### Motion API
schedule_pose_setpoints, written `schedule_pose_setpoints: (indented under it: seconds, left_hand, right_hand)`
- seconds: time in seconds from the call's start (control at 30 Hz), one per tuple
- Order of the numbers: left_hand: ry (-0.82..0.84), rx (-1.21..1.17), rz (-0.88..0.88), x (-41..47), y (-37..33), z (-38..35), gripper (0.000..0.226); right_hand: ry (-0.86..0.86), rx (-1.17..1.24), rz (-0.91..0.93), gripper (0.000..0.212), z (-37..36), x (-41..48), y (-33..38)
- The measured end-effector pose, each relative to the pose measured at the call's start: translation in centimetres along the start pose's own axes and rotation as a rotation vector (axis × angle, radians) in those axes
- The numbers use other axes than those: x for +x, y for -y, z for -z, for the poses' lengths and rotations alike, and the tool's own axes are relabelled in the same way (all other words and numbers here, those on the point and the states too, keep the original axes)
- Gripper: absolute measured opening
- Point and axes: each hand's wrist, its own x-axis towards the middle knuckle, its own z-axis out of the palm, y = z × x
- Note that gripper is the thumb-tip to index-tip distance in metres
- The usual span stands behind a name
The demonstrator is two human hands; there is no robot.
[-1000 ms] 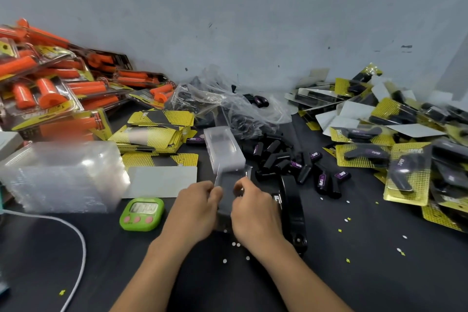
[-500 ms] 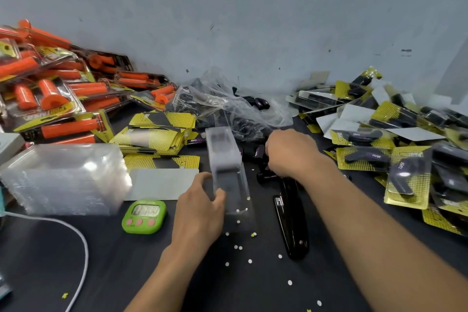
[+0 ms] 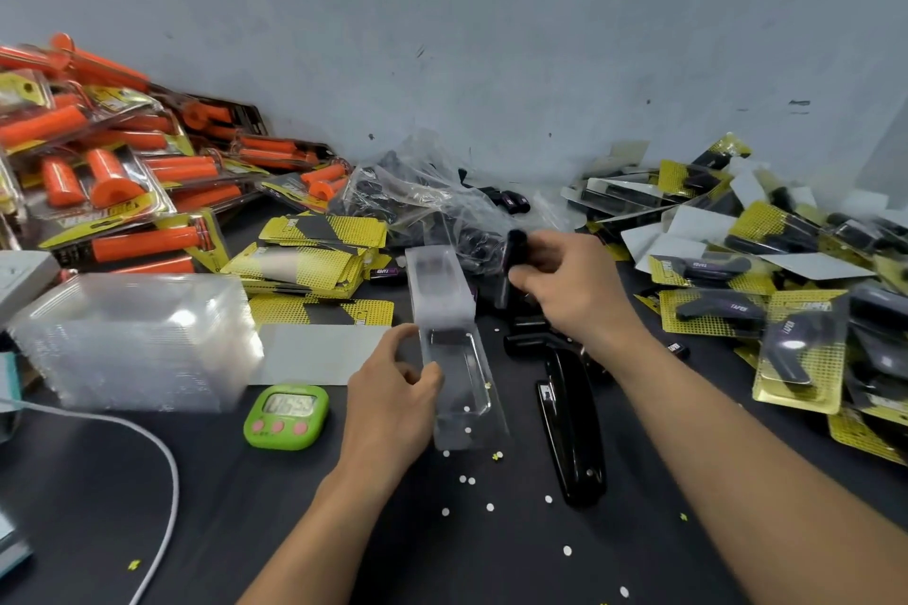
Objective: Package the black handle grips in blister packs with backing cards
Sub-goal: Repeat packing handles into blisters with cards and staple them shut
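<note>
Plainly mid-run, with much done and much still waiting.

Far off to the left of the left grip [image 3: 393, 408]: heaped orange packs [image 3: 123, 192], sealed, seemingly another batch. Nearer, but also left of it: a stack of clear shells [image 3: 137, 344], a pile of yellow backing cards [image 3: 304, 260], one white card [image 3: 319, 354] lying blank side up, and a green timer [image 3: 287, 415] just beside the wrist. Stock in hand, so plenty of units to go.

Left grip itself: thumb and fingers curled onto the near left edge of a clear blister pack [image 3: 452, 349], steadying it on the tabletop [image 3: 245, 531]. Cavity apparently empty; no card behind it, as far as can be told.

Beyond both grips, toward the wall: a crumpled plastic bag [image 3: 422, 201] holding more black pieces.

Right grip [image 3: 575, 290]: closed round one black handle grip [image 3: 513, 260], held roughly upright just past the far end of the blister pack and not yet seated.

Just below the right grip: a black stapler [image 3: 570, 427] lying on the tabletop, with nothing touching it.

Well to the right of the right grip: a broad heap of finished packs [image 3: 766, 290], dark pieces under plastic on yellow cards.

Left for this unit, by judgement: seating, carding, closing, probably stapling.
</note>
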Motion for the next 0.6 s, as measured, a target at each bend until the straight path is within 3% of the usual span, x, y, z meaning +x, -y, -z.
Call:
schedule_pose_setpoints:
  seconds: [0.1, 0.17, 0.27, 0.37, 0.5, 0.6]
  left_hand:
    - [0.019, -0.013, 0.013, 0.0, -0.2, 0.0, 0.046]
    - [0.032, -0.027, 0.033, 0.0, -0.2, 0.0, 0.049]
    - [0.051, -0.017, 0.051, 0.1, -0.3, 0.0, 0.047]
    - [0.064, -0.020, 0.058, 0.2, -0.3, 0.0, 0.040]
    - [0.116, -0.050, 0.087, 0.5, -0.2, -0.1, 0.024]
    - [0.119, -0.086, 0.094, 0.7, 0.0, -0.2, 0.016]
  right_hand:
    - [0.152, 0.950, -0.433, 0.016, -1.0, -1.7, 1.1]
    - [0.302, 1.141, -0.504, 0.020, -1.4, -2.7, 1.1]
    - [0.432, 1.113, -0.434, 0.024, -2.0, -3.4, 1.0]
    - [0.438, 0.850, -0.273, 0.023, -2.2, -3.5, 1.0]
    - [0.335, -0.192, 0.172, 0.031, -2.0, -3.0, 1.2]
    - [0.479, -0.628, 0.304, 0.041, -3.0, -2.9, 2.1]
